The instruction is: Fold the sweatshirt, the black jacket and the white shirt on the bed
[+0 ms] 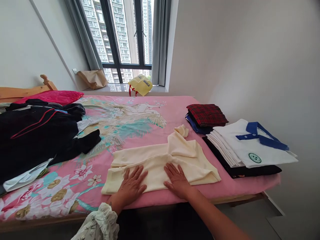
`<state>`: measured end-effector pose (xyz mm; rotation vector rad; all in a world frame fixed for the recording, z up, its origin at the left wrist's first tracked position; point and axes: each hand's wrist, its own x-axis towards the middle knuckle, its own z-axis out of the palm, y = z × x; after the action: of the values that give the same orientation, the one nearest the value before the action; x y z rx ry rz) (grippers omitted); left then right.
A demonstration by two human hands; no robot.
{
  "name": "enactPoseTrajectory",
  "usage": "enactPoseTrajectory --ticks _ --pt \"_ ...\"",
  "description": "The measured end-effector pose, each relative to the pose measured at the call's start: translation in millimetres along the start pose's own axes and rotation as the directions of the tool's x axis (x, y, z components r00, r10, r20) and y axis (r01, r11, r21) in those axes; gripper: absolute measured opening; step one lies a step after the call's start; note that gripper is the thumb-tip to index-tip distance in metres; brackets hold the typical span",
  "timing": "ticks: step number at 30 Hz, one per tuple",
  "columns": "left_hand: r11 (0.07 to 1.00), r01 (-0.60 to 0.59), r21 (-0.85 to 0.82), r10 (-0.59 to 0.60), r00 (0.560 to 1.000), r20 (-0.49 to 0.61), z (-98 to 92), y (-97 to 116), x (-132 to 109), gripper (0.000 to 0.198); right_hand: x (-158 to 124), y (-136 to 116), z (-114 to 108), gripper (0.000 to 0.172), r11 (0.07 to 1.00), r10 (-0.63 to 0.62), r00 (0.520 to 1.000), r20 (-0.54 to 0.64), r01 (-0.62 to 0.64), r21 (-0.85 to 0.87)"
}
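Top (156, 170) x1, cream | left hand (131, 186), right hand (177, 180) on it | stacks (250, 150) x2

Your head camera looks forward and down across the bed (140, 106) toward the window (120, 36). It sits close above your left hand (130, 186) and right hand (177, 180), which show near the bottom of the view.

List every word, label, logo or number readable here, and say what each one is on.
Round green badge on the white polo shirt with blue collar: lettering too small to read.
Yellow bag by the window: black printed block, too blurred to read.
Nothing else legible.
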<state>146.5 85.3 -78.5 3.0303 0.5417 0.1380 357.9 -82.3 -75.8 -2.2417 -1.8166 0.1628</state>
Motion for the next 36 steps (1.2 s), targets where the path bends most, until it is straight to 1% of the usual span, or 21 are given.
enactPoseTrajectory --ticks 1,3,5,6,7,10,12,15,18,20,23,26,29,31,33,35,36 --pt "1.0 0.013 -0.021 -0.014 1.0 -0.005 -1.3 2 3 0.051 4 6 1 0.046 1.0 -0.003 1.0 -0.006 0.003 0.018" --pt "0.997 -0.004 -0.075 0.0 0.999 -0.044 -5.6 11 14 0.041 13 15 -7 0.031 0.998 0.004 0.997 -0.08 0.001 0.057" --pt "0.987 -0.091 -0.134 0.078 0.993 -0.093 -9.1 25 32 0.036 29 23 -22 0.03 0.997 0.043 0.986 -0.162 -0.033 0.066" --pt "0.976 -0.151 -0.158 0.134 0.985 -0.113 -9.6 33 43 0.037 40 28 -29 0.031 0.998 0.064 0.982 -0.178 -0.058 0.036" --pt "0.963 -0.206 -0.175 0.185 0.974 -0.127 -9.0 42 55 0.04 52 32 -36 0.034 0.997 0.078 0.982 -0.172 -0.082 -0.013" --pt "0.932 -0.312 -0.185 0.289 0.947 -0.141 -0.7 66 88 0.044 91 47 -46 0.042 0.978 0.099 0.992 -0.075 -0.111 -0.177" --pt "0.927 -0.334 -0.173 0.31 0.939 -0.152 8.4 76 102 0.042 113 57 -47 0.038 0.97 0.091 0.996 -0.018 -0.093 -0.225" --pt "0.93 -0.33 -0.16 0.303 0.937 -0.172 21.8 82 109 0.041 130 69 -47 0.024 0.968 0.055 0.998 0.039 -0.043 -0.248" --pt "0.936 -0.311 -0.165 0.284 0.944 -0.166 28.7 82 107 0.042 131 77 -52 0.022 0.968 0.028 0.999 0.029 -0.019 -0.251" --pt "0.942 -0.283 -0.18 0.257 0.954 -0.155 28.5 82 107 0.043 127 80 -56 0.023 0.97 0.024 1.0 0.007 -0.022 -0.243" --pt "0.954 -0.206 -0.219 0.181 0.975 -0.127 24.4 83 110 0.049 123 82 -61 0.023 0.974 0.038 0.999 -0.02 -0.041 -0.222" --pt "0.964 -0.104 -0.246 0.082 0.992 -0.096 22.0 83 114 0.057 124 82 -64 0.024 0.978 0.065 0.996 -0.055 -0.075 -0.196" --pt "0.97 0.02 -0.241 -0.034 0.998 -0.052 25.1 81 114 0.066 125 80 -64 0.024 0.98 0.078 0.995 -0.068 -0.089 -0.178" --pt "0.971 0.104 -0.214 -0.116 0.992 -0.045 28.8 78 112 0.075 122 78 -62 0.023 0.981 0.08 0.995 -0.058 -0.089 -0.172" --pt "0.967 0.185 -0.176 -0.199 0.978 -0.067 31.0 75 109 0.082 117 77 -58 0.022 0.982 0.082 0.996 -0.044 -0.088 -0.168" --pt "0.951 0.282 -0.13 -0.296 0.95 -0.103 30.1 70 105 0.084 110 77 -53 0.021 0.982 0.083 0.996 -0.033 -0.087 -0.165" --pt "0.935 0.34 -0.105 -0.351 0.928 -0.124 28.3 66 103 0.082 107 77 -51 0.02 0.983 0.084 0.996 -0.031 -0.088 -0.162"
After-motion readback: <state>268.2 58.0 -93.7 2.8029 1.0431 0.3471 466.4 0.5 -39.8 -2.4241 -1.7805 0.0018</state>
